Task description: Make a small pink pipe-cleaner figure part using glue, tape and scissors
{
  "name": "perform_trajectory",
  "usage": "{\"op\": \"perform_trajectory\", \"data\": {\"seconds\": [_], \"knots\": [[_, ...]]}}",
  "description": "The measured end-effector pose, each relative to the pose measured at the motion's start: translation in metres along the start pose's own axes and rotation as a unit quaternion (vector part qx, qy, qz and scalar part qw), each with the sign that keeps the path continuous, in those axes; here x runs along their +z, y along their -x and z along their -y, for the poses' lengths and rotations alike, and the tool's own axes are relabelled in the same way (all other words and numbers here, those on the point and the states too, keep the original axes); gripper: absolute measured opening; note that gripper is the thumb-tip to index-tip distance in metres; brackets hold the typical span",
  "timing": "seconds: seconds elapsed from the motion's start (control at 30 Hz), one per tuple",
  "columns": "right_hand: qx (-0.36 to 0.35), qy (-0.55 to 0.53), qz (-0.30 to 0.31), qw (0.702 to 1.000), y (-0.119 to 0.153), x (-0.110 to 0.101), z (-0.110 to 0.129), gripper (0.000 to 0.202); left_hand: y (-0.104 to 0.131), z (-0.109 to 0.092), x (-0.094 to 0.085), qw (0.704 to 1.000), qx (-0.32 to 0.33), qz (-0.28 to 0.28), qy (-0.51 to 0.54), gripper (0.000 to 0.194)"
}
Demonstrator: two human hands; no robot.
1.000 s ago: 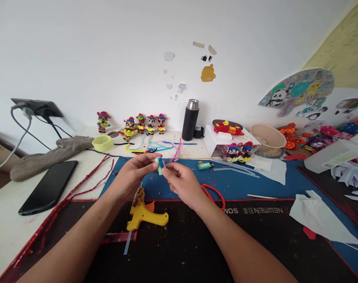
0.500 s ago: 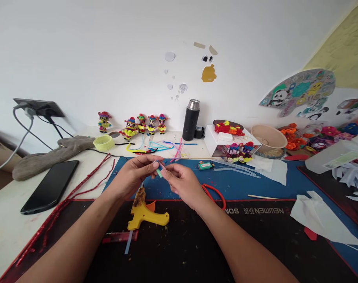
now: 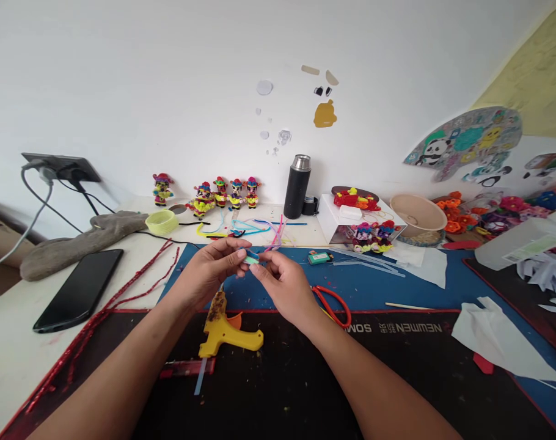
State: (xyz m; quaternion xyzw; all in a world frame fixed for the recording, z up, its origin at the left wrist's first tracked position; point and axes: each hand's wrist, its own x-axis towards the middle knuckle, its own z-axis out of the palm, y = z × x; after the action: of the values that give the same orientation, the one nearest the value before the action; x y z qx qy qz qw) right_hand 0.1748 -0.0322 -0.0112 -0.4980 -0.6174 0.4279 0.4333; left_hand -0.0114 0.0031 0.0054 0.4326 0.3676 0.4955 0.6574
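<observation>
Above the blue mat, my left hand (image 3: 218, 261) pinches a small pale-green and blue piece (image 3: 251, 260) between thumb and fingers. My right hand (image 3: 281, 278) closes on the other end of the same piece from the right. The piece is short and partly covered by fingertips, and its kind is too small to make out. Below my hands lies a yellow glue gun (image 3: 225, 330), nozzle pointing away, with a clear glue stick (image 3: 200, 377) sticking out of its back. By my right wrist are red-handled scissors (image 3: 335, 304), partly hidden.
A black phone (image 3: 79, 290) and red tinsel stems (image 3: 122, 287) lie at left. Colourful pipe cleaners (image 3: 255, 226), small figures (image 3: 236, 192) and a black thermos (image 3: 297, 186) stand along the wall. At right are a white box (image 3: 329, 225), a bowl (image 3: 418, 214) and white paper (image 3: 500, 339).
The small green piece has turned from steeply slanted to nearly level between my fingertips. My right fingers have shifted slightly; the surroundings are the same.
</observation>
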Motion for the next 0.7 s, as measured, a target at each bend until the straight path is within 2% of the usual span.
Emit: {"op": "perform_trajectory", "data": {"seconds": [0.2, 0.53, 0.7], "knots": [[-0.001, 0.006, 0.002, 1.000, -0.0004, -0.0005, -0.0012, 0.031, 0.0006, -0.0014, -0.0006, 0.999, 0.006, 0.023, -0.026, 0.038], [-0.008, -0.005, -0.001, 1.000, -0.0007, 0.0010, -0.0075, 0.040, -0.0004, -0.0010, 0.0019, 0.999, 0.019, 0.019, -0.033, 0.041], [-0.002, -0.018, 0.001, 1.000, -0.0008, 0.0010, -0.0074, 0.037, 0.0008, -0.0010, 0.0024, 0.999, 0.027, 0.022, -0.041, 0.039]]}}
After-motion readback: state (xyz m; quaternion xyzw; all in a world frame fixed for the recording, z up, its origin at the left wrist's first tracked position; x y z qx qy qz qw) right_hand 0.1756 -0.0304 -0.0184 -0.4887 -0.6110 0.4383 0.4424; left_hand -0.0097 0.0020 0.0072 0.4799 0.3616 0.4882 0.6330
